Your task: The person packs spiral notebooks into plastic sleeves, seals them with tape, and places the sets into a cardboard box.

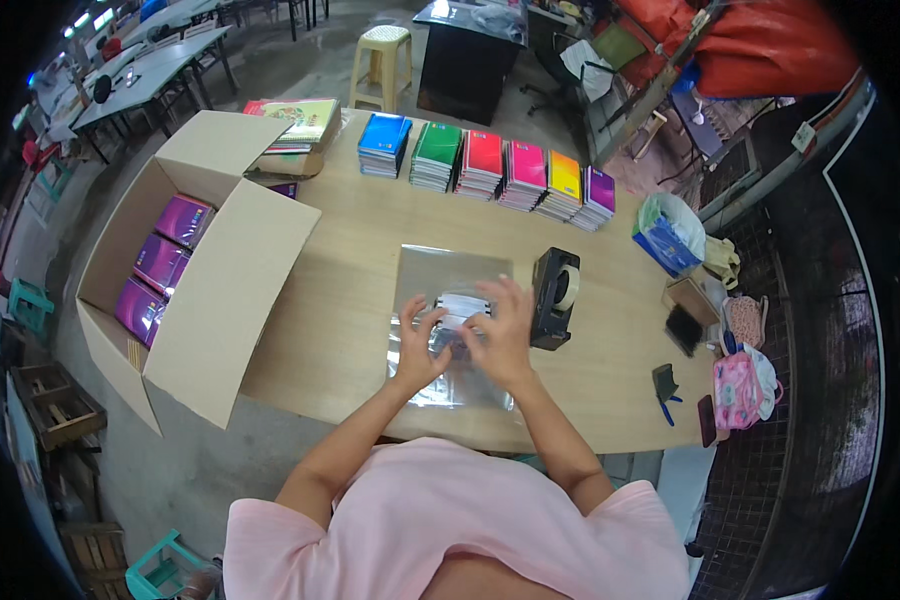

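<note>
Over on the left, an open carton (240, 285) is holding purple packs (163, 262), its flaps spreading wide. Next along the worktop (320, 320), notebook stacks (436, 150) are running in a row at the back: blue, green, red, pink, yellow, purple. In front, the left hand (420, 345) is curving in, its grip partly open, fingertips meeting a small white piece's (462, 308) left side. That piece is lying between both hands, over a clear plastic sheet (417, 268). The right hand (505, 335) is blurring, fingers spreading and bending over the piece's right side; whether either grip is actually pinching it, I cannot tell. Just beside, a black tape dispenser (545, 310) is standing. Farther right, a blue-handled tool (665, 385) is lying near a pink bag (738, 390).
</note>
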Demonstrator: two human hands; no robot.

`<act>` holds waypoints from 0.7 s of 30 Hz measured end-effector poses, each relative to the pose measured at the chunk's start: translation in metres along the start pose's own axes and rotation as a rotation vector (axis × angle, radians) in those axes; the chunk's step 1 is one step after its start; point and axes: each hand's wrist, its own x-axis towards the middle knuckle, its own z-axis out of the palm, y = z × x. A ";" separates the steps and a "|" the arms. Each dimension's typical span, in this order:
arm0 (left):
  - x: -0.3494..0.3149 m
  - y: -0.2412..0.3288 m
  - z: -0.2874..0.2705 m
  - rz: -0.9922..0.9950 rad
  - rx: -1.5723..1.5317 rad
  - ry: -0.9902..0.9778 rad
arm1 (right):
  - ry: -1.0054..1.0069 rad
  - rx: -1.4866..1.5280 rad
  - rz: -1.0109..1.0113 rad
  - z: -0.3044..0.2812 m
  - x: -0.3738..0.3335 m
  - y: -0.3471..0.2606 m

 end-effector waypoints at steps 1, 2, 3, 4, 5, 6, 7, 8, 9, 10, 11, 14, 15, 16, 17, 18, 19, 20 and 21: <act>0.004 0.003 -0.009 0.091 0.127 -0.082 | 0.043 0.055 0.143 -0.007 0.007 0.011; 0.009 0.006 -0.018 0.183 0.253 -0.164 | 0.086 0.108 0.286 -0.013 0.015 0.022; 0.016 0.011 -0.026 0.200 0.253 -0.231 | 0.027 -0.002 0.261 -0.011 0.018 0.035; 0.023 0.008 -0.034 0.294 0.256 -0.296 | 0.034 0.044 0.208 -0.014 0.024 0.038; 0.033 0.004 -0.041 0.388 0.258 -0.362 | 0.042 0.089 0.156 -0.019 0.030 0.039; 0.044 0.000 -0.048 0.484 0.267 -0.419 | 0.054 0.138 0.092 -0.025 0.041 0.040; 0.051 -0.003 -0.051 0.564 0.289 -0.454 | -0.190 0.186 -0.058 -0.036 0.050 0.045; 0.056 -0.006 -0.054 0.573 0.315 -0.505 | -0.433 0.232 -0.211 -0.049 0.058 0.052; 0.062 -0.006 -0.053 0.591 0.329 -0.564 | -0.674 0.268 -0.351 -0.058 0.061 0.058; 0.066 -0.005 -0.053 0.608 0.344 -0.622 | -0.699 0.186 -0.416 -0.054 0.061 0.061; 0.069 -0.004 -0.053 0.615 0.348 -0.649 | -0.724 0.104 -0.481 -0.046 0.058 0.066; 0.078 -0.001 -0.047 0.659 0.340 -0.714 | -0.757 -0.020 -0.572 -0.016 0.057 0.099; 0.080 -0.001 -0.048 0.676 0.333 -0.728 | -0.762 -0.034 -0.593 -0.012 0.063 0.100; 0.082 -0.001 -0.049 0.694 0.326 -0.741 | -0.789 -0.003 -0.599 -0.009 0.067 0.101; 0.084 -0.001 -0.050 0.673 0.327 -0.788 | -0.815 0.028 -0.604 -0.006 0.070 0.102; 0.085 0.001 -0.052 0.651 0.327 -0.835 | -0.843 0.059 -0.607 -0.003 0.072 0.099; 0.087 0.003 -0.054 0.629 0.326 -0.883 | -0.846 0.104 -0.584 0.001 0.072 0.097; 0.091 0.004 -0.053 0.622 0.332 -0.920 | -0.849 0.149 -0.560 0.005 0.072 0.095; 0.095 0.003 -0.050 0.613 0.340 -0.954 | -0.852 0.193 -0.538 0.008 0.073 0.090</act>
